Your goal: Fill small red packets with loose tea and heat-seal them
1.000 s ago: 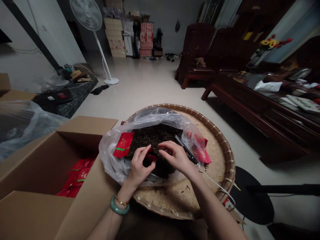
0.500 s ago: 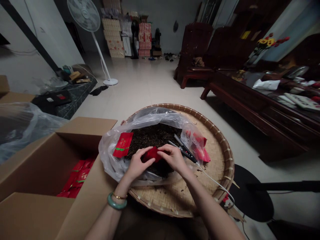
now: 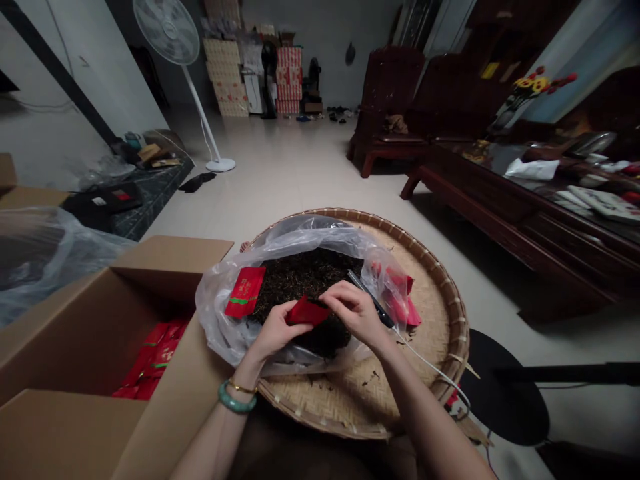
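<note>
My left hand [image 3: 277, 331] grips a small red packet [image 3: 306, 312] between thumb and fingers, over a heap of dark dried leaves that looks like loose tea [image 3: 295, 270]. The packet's mouth gapes toward the right. My right hand [image 3: 354, 312] pinches at the upper edge of that mouth. The leaves lie in a clear plastic bag [image 3: 220, 333] on a round woven bamboo tray [image 3: 377, 400]. Partly covered by my right hand is a black hair-straightener-like clamp [image 3: 383, 313] with a white cord. Another red packet [image 3: 245, 291] with a green stripe lies flat at the heap's left.
Left of the tray stands an open cardboard box [image 3: 173, 393] with several red packets [image 3: 157, 353] inside. More red packets [image 3: 407, 303] sit at the bag's right side. A black round base [image 3: 510, 400] is on the floor at right, a white fan [image 3: 220, 164] farther off.
The packet has tilted and its mouth now shows open. My right hand has shifted slightly right and up along its edge, covering more of the clamp.
</note>
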A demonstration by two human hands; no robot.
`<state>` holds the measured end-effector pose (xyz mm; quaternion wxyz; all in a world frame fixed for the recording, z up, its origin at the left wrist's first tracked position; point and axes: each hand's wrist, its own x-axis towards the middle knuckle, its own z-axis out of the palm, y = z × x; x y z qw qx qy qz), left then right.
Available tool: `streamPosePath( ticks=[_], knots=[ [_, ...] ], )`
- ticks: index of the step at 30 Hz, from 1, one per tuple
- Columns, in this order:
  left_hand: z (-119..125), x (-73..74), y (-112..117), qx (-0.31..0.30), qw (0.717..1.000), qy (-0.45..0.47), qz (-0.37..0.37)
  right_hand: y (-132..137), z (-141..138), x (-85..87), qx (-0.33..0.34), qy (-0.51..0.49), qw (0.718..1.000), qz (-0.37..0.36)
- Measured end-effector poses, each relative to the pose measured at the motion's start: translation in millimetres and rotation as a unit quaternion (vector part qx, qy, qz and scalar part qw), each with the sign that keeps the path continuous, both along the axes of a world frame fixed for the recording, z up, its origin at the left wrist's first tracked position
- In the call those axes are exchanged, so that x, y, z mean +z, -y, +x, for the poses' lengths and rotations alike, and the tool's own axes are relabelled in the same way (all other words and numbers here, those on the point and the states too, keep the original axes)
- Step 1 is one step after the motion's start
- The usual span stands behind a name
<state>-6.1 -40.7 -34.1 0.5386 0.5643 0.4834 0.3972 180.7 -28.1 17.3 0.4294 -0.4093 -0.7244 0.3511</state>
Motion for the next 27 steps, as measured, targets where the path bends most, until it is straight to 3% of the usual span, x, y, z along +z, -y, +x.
streamPosePath(
  ticks=[3, 6, 10, 14, 19, 27],
  knots=[
    [-1.4, -0.9, 1.2, -0.003, 1.0, 0.011, 0.023, 11.3, 7.6, 16.5, 0.086, 0.081, 0.991, 0.07],
    [-2.3, -1.2, 4.1, -0.023, 0.998, 0.021, 0.048, 23.7, 9.6, 30.2, 0.114, 0.14, 0.978, 0.105],
    [-3.5, -1.7, 7.5, -0.06, 0.995, -0.001, 0.085, 36.4, 7.4, 47.7, 0.109, 0.238, 0.963, 0.07],
    [-2.5, 1.4, 9.4, -0.068, 0.99, -0.012, 0.125, 42.0, 2.0, 60.8, 0.096, 0.383, 0.919, 0.011],
    [3.0, 4.9, 12.8, -0.071, 0.987, -0.055, 0.131, 36.8, -8.9, 58.6, 0.092, 0.48, 0.873, -0.004],
    [6.4, -8.7, 16.1, -0.056, 0.987, -0.104, 0.112, 24.1, -8.4, 49.6, 0.091, 0.51, 0.854, -0.044]
  ],
)
